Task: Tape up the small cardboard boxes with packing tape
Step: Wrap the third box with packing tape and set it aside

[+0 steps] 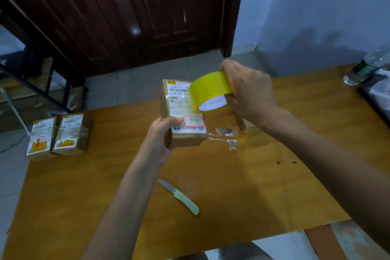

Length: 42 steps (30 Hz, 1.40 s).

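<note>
Apparently midway, the left hand [160,133] grips a box [183,114] above the tabletop [232,186], the right hand [249,91] grasps the tape roll [209,91] against it, two boxes [59,135] at far left look taped, and another box [244,125] waits.

Matt cardboard box [181,112], glossy yellow plastic tape roll [209,88], smooth wood table [274,186].

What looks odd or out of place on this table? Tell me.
Torn scraps of tape and label are stuck to the table right of the held box, with small dark specks nearer. A knife lies with its blade bare.
</note>
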Motion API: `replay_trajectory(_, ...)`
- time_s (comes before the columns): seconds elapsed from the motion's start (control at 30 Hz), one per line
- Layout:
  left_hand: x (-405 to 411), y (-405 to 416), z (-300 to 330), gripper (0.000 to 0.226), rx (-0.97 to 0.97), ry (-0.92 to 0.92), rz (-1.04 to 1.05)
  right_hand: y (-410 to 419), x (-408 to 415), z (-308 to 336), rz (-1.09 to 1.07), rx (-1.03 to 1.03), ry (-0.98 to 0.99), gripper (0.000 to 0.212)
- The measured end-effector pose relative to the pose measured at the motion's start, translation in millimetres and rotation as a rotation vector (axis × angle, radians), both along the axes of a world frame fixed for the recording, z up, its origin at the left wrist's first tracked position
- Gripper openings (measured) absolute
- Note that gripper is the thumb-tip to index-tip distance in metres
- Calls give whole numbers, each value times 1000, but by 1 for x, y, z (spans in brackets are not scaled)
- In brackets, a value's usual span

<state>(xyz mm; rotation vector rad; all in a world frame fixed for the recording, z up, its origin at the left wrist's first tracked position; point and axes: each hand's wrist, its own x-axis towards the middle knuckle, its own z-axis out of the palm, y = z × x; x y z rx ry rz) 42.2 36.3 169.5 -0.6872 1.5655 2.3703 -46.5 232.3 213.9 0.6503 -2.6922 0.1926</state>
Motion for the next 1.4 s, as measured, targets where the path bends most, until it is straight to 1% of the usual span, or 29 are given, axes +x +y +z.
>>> replay_trajectory(0.03, 2, -5, 3, 33, -3, -1, 26, 1, 0, 6, -26, 42, 76, 31)
replay_trajectory(0.07, 2, -12, 4, 31, -24, 8, 55, 4, -2, 9, -55, 114, 146, 30)
replay_trajectory(0.1, 2, -18, 4, 41, -39, 22, 60, 9, -5, 10, -79, 192, 201, 29)
replay_trajectory(0.13, 4, -24, 5, 51, -57, 31, 67, 14, -8, 6, -100, 246, 220, 30)
replay_trajectory(0.17, 5, -28, 6, 52, -47, 45, 56, 17, -10, 1, -107, 276, 204, 32)
replay_trajectory(0.23, 7, -29, 5, 45, 12, 81, 9, 20, -11, -8, -106, 299, 150, 33)
replay_trajectory(0.33, 9, -24, 7, 49, 95, 101, 4, 20, -9, -19, -100, 307, 108, 32)
replay_trajectory(0.4, 10, -24, 9, 42, 153, 140, -9, 19, -7, -23, -95, 301, 84, 33)
replay_trajectory(0.47, 10, -22, 14, 36, 179, 195, -8, 17, -6, -29, -87, 265, 63, 36)
replay_trajectory(0.63, 13, -20, 19, 36, 216, 259, 29, 9, -5, -40, -48, 246, 54, 43)
replay_trajectory(0.73, 17, -17, 19, 47, 284, 270, 28, 4, -2, -41, -18, 236, 48, 43)
replay_trajectory(0.8, 20, -15, 21, 49, 375, 298, 16, -3, 1, -40, -9, 220, 49, 42)
replay_trajectory(0.87, 21, -13, 19, 42, 441, 340, -8, -9, 5, -38, 7, 200, 54, 43)
replay_trajectory(0.9, 20, -12, 16, 47, 466, 362, -21, -12, 7, -37, 17, 195, 61, 43)
replay_trajectory(0.93, 19, -12, 12, 56, 504, 381, -40, -14, 9, -36, 27, 193, 66, 43)
replay_trajectory(0.97, 18, -11, 11, 60, 568, 401, -73, -17, 11, -34, 39, 193, 69, 41)
replay_trajectory(1.03, 16, -8, 9, 57, 672, 415, -116, -23, 14, -31, 59, 199, 78, 37)
replay_trajectory(1.1, 13, -5, 5, 56, 720, 400, -117, -28, 16, -29, 71, 200, 78, 33)
replay_trajectory(1.27, 10, -7, 1, 56, 619, 372, -116, -34, 19, -23, 105, 210, 101, 29)
replay_trajectory(1.33, 8, -7, -1, 56, 623, 345, -115, -35, 21, -23, 120, 232, 113, 35)
replay_trajectory(1.4, 5, -12, -4, 64, 585, 292, -104, -36, 22, -24, 108, 256, 127, 42)
